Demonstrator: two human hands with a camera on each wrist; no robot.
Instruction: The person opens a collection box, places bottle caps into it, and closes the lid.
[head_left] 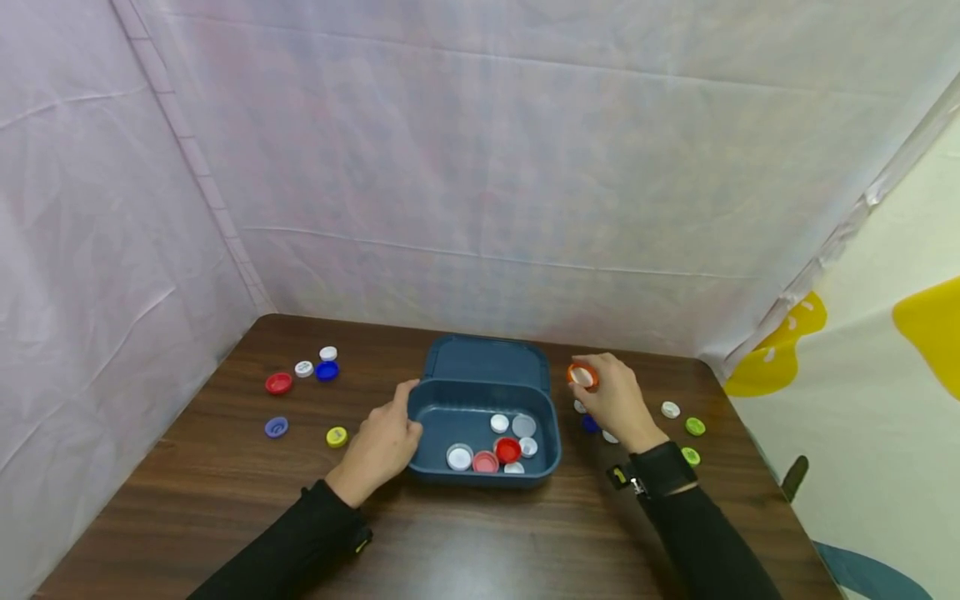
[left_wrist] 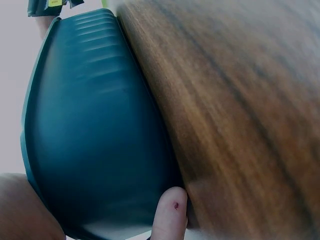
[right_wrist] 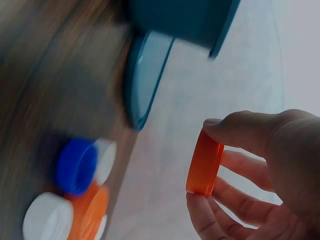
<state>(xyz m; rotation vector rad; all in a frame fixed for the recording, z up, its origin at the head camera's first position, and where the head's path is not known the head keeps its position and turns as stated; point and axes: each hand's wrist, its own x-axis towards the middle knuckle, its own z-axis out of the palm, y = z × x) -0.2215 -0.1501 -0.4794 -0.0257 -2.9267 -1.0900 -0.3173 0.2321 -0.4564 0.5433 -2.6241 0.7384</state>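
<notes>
An open dark blue box (head_left: 483, 481) with its lid (head_left: 487, 360) folded back stands mid-table, with several white and red caps inside, among them a bright red cap (head_left: 507, 450). My left hand (head_left: 382, 437) grips the box's left end; a fingertip (left_wrist: 170, 212) presses the outer wall (left_wrist: 100, 125) low down, close to the table. To the right of the box, my right hand (head_left: 617, 400) pinches an orange bottle cap (right_wrist: 205, 162) between thumb and fingers, raised above the table. Below it lie a blue cap (right_wrist: 76, 166), white caps (right_wrist: 47, 217) and another orange cap (right_wrist: 89, 212).
Left of the box lie a red cap (head_left: 279, 383), a blue cap (head_left: 327, 371), two white caps, a purple-blue cap (head_left: 277, 427) and a yellow cap (head_left: 337, 437). At the right are a white cap (head_left: 671, 409) and two green caps (head_left: 695, 427). White sheeting (head_left: 480, 167) hangs behind the table.
</notes>
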